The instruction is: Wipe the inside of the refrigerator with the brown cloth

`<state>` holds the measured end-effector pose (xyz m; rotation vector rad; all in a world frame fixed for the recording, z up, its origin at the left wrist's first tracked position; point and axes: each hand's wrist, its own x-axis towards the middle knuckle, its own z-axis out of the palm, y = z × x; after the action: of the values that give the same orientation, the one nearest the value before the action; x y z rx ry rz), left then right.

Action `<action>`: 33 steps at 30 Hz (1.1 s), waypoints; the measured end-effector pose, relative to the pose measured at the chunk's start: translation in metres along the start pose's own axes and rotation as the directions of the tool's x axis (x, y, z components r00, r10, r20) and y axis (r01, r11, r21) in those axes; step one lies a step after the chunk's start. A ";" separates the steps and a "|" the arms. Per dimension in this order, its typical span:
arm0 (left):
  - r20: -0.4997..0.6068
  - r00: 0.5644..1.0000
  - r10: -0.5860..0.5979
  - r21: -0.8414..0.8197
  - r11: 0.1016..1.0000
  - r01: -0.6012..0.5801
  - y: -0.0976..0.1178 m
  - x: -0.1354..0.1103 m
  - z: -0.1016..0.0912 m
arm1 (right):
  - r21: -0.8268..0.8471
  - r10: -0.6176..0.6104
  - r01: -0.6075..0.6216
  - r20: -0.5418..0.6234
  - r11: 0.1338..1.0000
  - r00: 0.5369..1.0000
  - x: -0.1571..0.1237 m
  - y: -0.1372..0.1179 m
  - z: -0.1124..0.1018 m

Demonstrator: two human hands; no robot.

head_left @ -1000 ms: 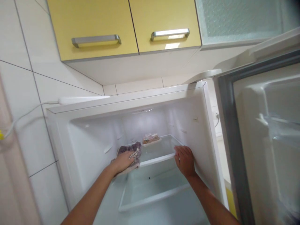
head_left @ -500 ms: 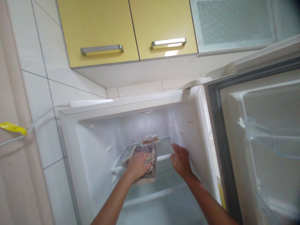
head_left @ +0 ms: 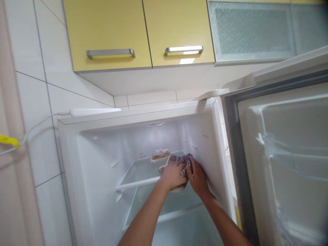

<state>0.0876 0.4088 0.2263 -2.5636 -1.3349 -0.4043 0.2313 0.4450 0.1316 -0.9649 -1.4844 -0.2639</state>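
A purple-grey patterned cloth (head_left: 176, 158) with a pale edge lies over the front right of the upper glass shelf (head_left: 139, 171) inside an open fridge. My left hand (head_left: 174, 176) is closed over the cloth from above, its fingers bent into the fabric. At the cloth's right edge my right hand (head_left: 197, 177) has its thumb and fingers on the fabric, close to the fridge's right wall. The fingertips of both hands are partly hidden.
A small clear-wrapped package (head_left: 160, 154) sits at the back of the upper shelf. A lower shelf (head_left: 174, 216) lies beneath. The fridge door (head_left: 243, 153), with clear racks, stands open at right. Yellow cabinets (head_left: 107, 30) hang above; a cable (head_left: 38, 128) runs at left.
My left hand has slid right across the shelf with the cloth. My right hand, earlier apart from the cloth with fingers open on the shelf's right side, now has hold of the cloth's edge.
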 end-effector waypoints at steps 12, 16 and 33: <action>0.008 0.911 -0.413 0.228 0.887 0.400 -0.080 -0.149 -0.051 | -0.248 -0.211 0.237 0.129 0.939 0.969 -0.005 -0.005 -0.010; -0.022 0.882 -0.470 0.377 0.813 0.443 -0.072 -0.165 -0.082 | -0.239 -0.210 0.236 0.128 0.942 0.969 -0.005 -0.005 -0.010; 0.116 0.862 -0.493 0.771 0.592 0.235 -0.106 -0.141 -0.108 | -0.226 -0.181 0.199 0.099 0.954 0.979 -0.005 -0.006 -0.007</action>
<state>-0.0917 0.3263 0.2873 -1.6849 -1.6949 0.4637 0.2314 0.4347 0.1304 -1.0291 -1.6453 -0.5584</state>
